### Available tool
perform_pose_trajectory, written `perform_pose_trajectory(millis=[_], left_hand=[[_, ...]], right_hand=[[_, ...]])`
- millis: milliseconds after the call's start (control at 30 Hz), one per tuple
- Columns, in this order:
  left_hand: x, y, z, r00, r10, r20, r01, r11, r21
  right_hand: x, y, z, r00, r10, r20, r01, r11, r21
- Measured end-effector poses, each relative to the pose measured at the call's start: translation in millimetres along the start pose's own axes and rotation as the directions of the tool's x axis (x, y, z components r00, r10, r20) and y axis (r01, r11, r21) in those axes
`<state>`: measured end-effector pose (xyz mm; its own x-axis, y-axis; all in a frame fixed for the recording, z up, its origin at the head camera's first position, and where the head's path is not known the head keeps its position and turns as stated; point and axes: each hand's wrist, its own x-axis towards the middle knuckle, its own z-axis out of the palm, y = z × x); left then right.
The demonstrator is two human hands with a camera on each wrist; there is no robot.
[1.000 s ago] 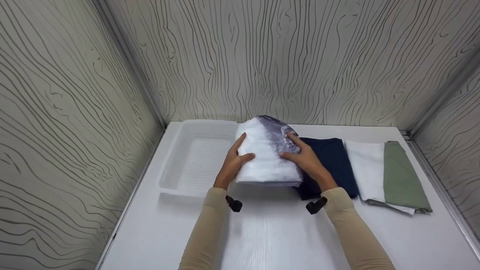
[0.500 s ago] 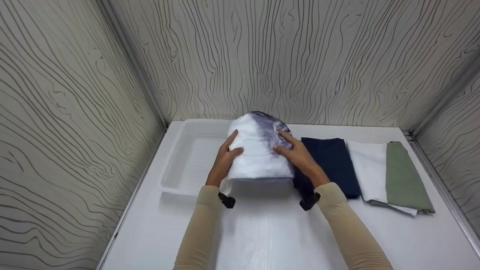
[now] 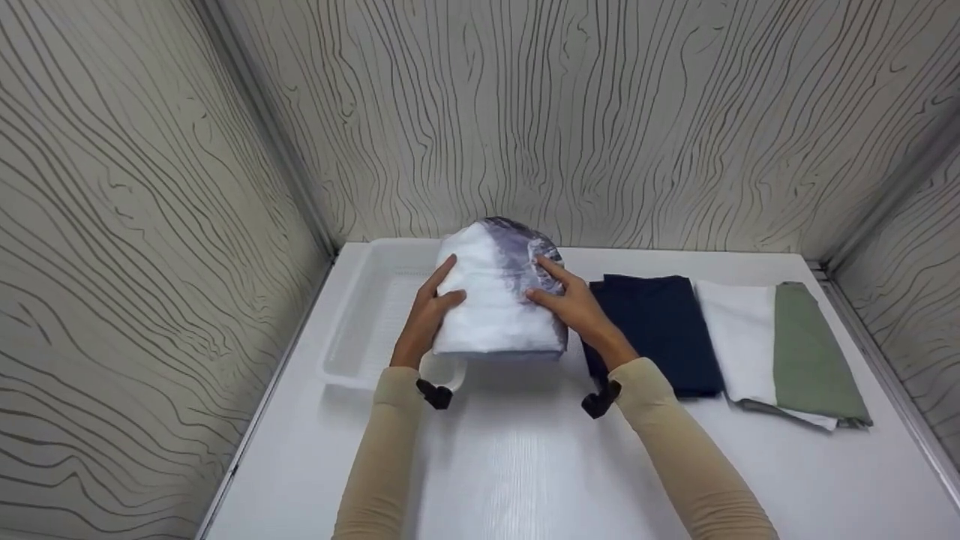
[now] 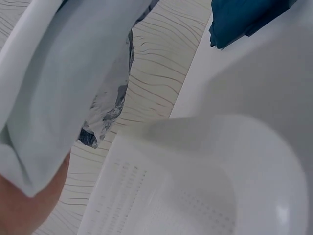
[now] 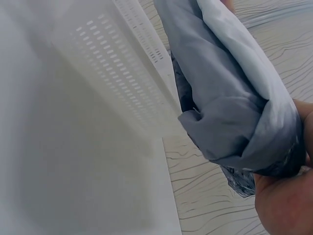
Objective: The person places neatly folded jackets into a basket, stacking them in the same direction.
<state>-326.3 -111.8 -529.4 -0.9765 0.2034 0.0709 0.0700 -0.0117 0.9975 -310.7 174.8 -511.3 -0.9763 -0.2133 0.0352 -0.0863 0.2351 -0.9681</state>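
A folded white cloth garment [image 3: 487,322] with a purple-grey printed patch is held up by both hands above the table. My left hand [image 3: 429,311] grips its left side, thumb on top and the other fingers partly hidden. On the opposite side my right hand [image 3: 581,307] grips the printed part the same way. The garment overlaps the right side of a white perforated plastic basket [image 3: 345,330] in the head view. In the right wrist view the folded layers of the garment [image 5: 230,117] show, with the thumb and fingers around its edge.
A folded navy cloth [image 3: 660,330] lies right of the hands. Beyond it lies a folded white and green cloth [image 3: 814,352]. The white table [image 3: 510,465] is bounded by wood-patterned panels [image 3: 525,120] at the back and sides.
Both hands have carried the folded garment leftward and slightly farther back, so it covers more of the basket's right side. More of the navy cloth shows now.
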Motion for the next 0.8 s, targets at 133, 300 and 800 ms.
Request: perform_pose_trajectory(millis=[133,300,800], left_hand=[[0.3,0.6,-10.6,1.0,0.001,-0.007,-0.001,1.0,-0.004],[0.6,2.9,-22.3,1.0,-0.015,-0.01,0.015,0.999,-0.032],[-2.7,3.2,-53.9,0.999,-0.037,-0.02,0.037,0.999,0.01]], right_hand=[[4.0,-5.4,8.9,1.0,0.007,0.002,-0.007,1.0,-0.005],[9.8,-10.6,18.3,1.0,0.011,0.011,-0.011,1.0,-0.002],[22.6,-13.2,47.3,0.998,0.066,0.019,-0.067,0.996,0.056]])
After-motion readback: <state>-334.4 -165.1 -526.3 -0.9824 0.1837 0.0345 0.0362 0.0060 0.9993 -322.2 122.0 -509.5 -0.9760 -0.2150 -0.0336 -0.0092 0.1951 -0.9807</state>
